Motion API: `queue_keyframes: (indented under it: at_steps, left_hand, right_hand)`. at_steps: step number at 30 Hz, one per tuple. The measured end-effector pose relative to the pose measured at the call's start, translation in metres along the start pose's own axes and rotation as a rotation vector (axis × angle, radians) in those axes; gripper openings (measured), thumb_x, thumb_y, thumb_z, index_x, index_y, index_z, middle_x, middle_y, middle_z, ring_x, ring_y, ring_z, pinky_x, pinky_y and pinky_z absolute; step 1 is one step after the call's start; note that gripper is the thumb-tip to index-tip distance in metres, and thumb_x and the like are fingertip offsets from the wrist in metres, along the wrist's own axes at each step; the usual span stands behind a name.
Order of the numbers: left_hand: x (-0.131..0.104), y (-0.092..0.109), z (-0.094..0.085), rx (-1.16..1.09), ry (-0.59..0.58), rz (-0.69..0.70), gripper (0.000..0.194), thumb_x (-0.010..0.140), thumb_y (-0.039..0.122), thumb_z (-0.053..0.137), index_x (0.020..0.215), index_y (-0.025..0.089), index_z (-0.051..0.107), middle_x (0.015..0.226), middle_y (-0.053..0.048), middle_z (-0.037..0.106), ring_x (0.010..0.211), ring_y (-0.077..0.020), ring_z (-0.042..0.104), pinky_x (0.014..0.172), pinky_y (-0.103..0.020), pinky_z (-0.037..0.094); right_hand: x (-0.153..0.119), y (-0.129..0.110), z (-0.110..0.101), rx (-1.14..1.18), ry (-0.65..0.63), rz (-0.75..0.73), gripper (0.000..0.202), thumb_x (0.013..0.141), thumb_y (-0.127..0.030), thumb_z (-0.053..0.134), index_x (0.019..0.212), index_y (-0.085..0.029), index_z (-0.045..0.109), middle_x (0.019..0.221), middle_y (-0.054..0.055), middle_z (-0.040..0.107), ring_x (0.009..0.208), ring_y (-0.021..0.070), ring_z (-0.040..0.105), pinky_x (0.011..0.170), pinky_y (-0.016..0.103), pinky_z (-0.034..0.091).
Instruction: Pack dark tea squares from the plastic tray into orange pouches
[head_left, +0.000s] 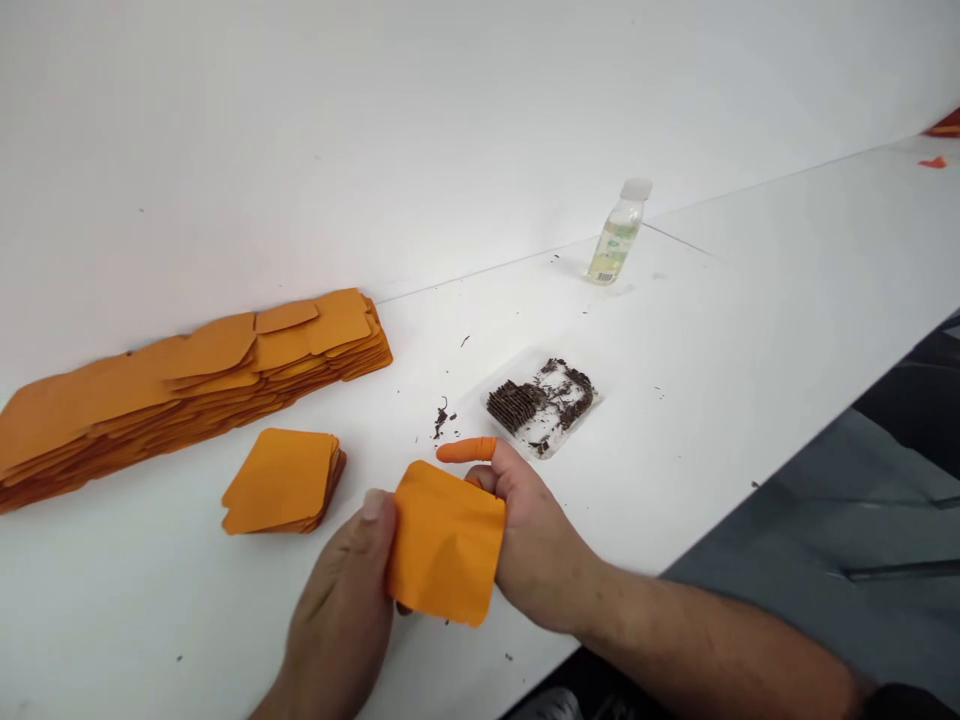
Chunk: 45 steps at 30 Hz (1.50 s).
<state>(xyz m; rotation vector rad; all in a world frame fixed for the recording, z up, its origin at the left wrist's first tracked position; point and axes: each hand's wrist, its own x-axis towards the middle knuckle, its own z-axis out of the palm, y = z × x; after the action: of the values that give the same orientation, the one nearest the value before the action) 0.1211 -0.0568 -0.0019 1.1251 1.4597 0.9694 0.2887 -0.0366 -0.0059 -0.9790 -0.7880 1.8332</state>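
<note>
My left hand (347, 590) is closed on a thin orange square (448, 548) with rounded corners, its thumb over the left edge. The square looks like card or soft sheet and is held tilted above the table. My right hand (536, 530) is at the square's right edge, partly behind it. Its index finger stretches left in an orange finger cot (466, 450); the other fingers are curled, and the thumb is hidden by the square. A short stack of like orange squares (281, 482) lies left of my hands. Beyond them is a clear shallow tray (546, 450) with dark brown thin strips (512, 404).
A long row of overlapping orange pieces (202, 375) lies along the wall at left. A clear bottle (616, 240) with pale liquid stands at the back. Dark crumbs (442, 415) are scattered on the white table (660, 480), whose edge runs along the right.
</note>
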Motion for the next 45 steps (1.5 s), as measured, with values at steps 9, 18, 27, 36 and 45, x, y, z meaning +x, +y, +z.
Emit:
queue_keyframes:
  at_steps: [9,18,27,36,45]
  left_hand:
    - [-0.005,0.006,-0.01,0.342,-0.082,0.165,0.05,0.098,0.067,0.05,0.07,0.025,0.052,0.065,0.0,0.052,0.059,-0.0188,0.044,0.054,-0.031,0.039]
    - [0.001,0.002,-0.009,0.941,-0.226,0.887,0.083,0.084,0.025,0.07,0.156,0.021,0.027,0.134,-0.022,0.064,0.117,-0.0397,0.064,0.095,-0.055,0.054]
    - [0.003,-0.006,-0.006,0.773,-0.037,0.843,0.053,0.071,0.013,0.064,0.117,0.025,0.043,0.098,-0.006,0.061,0.083,-0.0249,0.061,0.073,-0.038,0.054]
    - [0.009,-0.013,-0.009,0.623,-0.014,0.807,0.057,0.07,0.014,0.073,0.119,0.028,0.049,0.096,-0.002,0.057,0.081,-0.0237,0.06,0.075,-0.038,0.053]
    - [0.013,-0.02,-0.013,0.525,0.017,0.704,0.061,0.068,0.015,0.072,0.123,0.03,0.049,0.1,-0.002,0.056,0.081,-0.0218,0.059,0.075,-0.038,0.054]
  right_hand:
    - [-0.005,-0.028,-0.009,-0.402,0.001,0.091,0.07,0.069,-0.019,0.084,0.132,-0.029,0.055,0.089,-0.003,0.058,0.066,0.0141,0.055,0.054,0.028,0.046]
    - [-0.002,-0.047,-0.002,-0.923,-0.145,-0.024,0.077,0.067,-0.006,0.064,0.141,-0.024,0.049,0.087,0.003,0.067,0.077,0.023,0.064,0.056,0.031,0.047]
    - [-0.002,-0.066,-0.008,-0.982,-0.222,-0.145,0.067,0.081,-0.024,0.07,0.146,-0.025,0.051,0.097,0.003,0.077,0.079,0.0222,0.07,0.066,0.034,0.051]
    - [-0.011,-0.101,-0.013,-0.987,-0.173,-0.287,0.046,0.088,-0.034,0.078,0.131,-0.028,0.062,0.086,-0.003,0.075,0.077,0.0194,0.07,0.067,0.033,0.052]
    - [0.036,-0.127,-0.08,-1.313,0.11,-0.249,0.027,0.094,-0.036,0.067,0.119,-0.025,0.065,0.106,0.006,0.078,0.09,0.0239,0.07,0.073,0.037,0.051]
